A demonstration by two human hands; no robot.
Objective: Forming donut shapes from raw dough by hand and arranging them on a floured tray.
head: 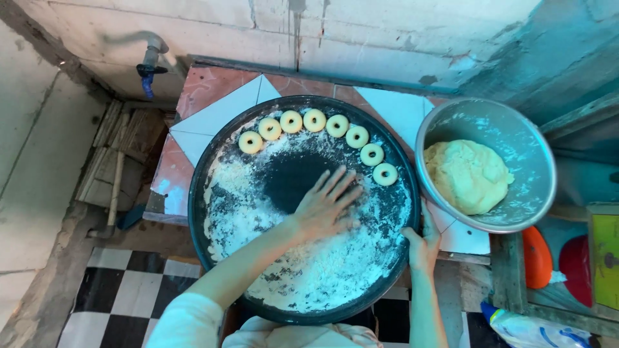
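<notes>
Left hand point(325, 206): open, fingers spread, palm flat on the floured floor of the round dark tray point(213, 142). Fingertips point away from the body, toward the bare dark patch at the tray's centre.

Right hand point(422, 245): closed on the tray's near right rim, thumb over the edge, fingers underneath and out of view.

Flour point(309, 270): loose white layer around and nearer than the left hand, thickest toward the body; thinner streaks to its left.

Dough rings point(314, 120): eight small pale rings in an arc along the far rim of the tray, beyond the left hand's fingertips. Closest ring point(385, 174) lies just past the fingertips, to their right, not touching them.

Metal bowl point(451, 122): to the right of the tray, beyond the right hand, its rim close against the tray's edge. Holds one lump of pale dough point(467, 175); inner walls dusted with flour.

Table point(219, 109): tiled in pink and white, carries the tray and bowl.

Tap point(149, 61): on the wall, far left of both hands.

Floor point(122, 290): black and white checks, below the left arm.
</notes>
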